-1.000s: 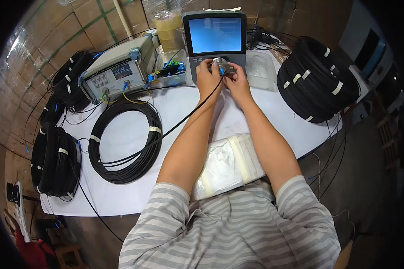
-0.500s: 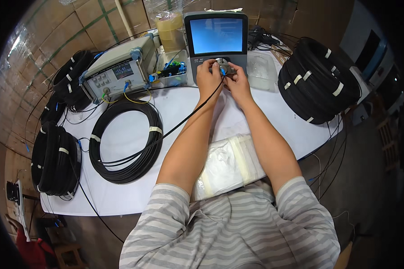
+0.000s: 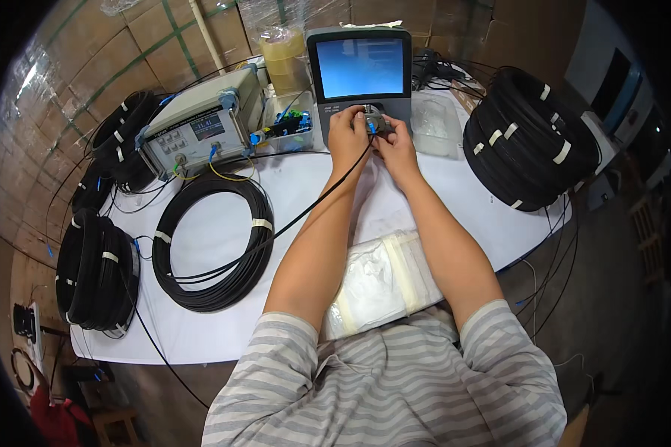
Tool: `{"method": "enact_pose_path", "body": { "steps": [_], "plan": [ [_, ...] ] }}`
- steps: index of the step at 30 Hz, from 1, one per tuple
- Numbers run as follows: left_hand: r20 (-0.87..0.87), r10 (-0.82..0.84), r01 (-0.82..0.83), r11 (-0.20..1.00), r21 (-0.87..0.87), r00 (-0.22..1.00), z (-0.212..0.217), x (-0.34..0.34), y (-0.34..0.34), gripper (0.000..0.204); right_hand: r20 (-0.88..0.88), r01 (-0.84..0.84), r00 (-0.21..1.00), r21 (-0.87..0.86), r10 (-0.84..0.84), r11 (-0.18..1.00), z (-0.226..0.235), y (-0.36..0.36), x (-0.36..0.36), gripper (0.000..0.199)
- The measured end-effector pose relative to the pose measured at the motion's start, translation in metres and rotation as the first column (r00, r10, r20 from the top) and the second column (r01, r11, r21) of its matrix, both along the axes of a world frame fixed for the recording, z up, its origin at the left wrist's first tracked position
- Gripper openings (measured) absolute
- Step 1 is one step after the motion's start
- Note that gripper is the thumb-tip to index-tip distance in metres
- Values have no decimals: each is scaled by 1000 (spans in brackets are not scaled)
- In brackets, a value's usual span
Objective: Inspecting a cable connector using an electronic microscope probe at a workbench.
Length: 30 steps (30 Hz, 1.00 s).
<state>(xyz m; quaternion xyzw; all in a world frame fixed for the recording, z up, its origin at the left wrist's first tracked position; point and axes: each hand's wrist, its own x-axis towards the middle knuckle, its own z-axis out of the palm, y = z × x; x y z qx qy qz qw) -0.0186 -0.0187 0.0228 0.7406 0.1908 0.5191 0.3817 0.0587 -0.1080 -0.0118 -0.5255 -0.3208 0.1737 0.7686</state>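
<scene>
The thin black cable [image 3: 306,216] ends in a small blue connector [image 3: 370,125], held right at the front port of the grey screen unit [image 3: 360,71], just below its lit display. The left hand [image 3: 348,134] has its fingertips closed on the connector; the right hand [image 3: 397,145] curls around the round port fitting beside it, though whether it truly grips cannot be told. The cable looks light and limp, probably fragile at its tip (best pinched by the connector body, not the cord). Left of the unit sits a grey meter box [image 3: 201,130], and nearer the person a black cable coil [image 3: 215,242] lies on the white table [image 3: 484,216].
</scene>
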Motion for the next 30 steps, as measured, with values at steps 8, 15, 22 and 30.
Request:
{"method": "enact_pose_path", "body": {
  "steps": [8, 15, 22, 30],
  "plan": [
    [-47, 47, -51, 995, -80, 998, 0, -1, -5, 25, 280, 82, 959, -121, -45, 989, 6, -5, -1, 61],
    [8, 8, -7, 999, -54, 1000, -2, 2, -4, 23, 148, 28, 989, -56, -20, 998, 6, -5, 0, 57],
    [37, 2, -2, 1000, -6, 999, -3, 1, 1, 21, 152, 50, 988, -55, -41, 997, 5, -1, -3, 52],
    [20, -8, 8, 1000, 8, 1000, -1, 1, 0, 21, 112, 45, 993, -2, -44, 999, -3, 3, 0, 48]
  ]
}}
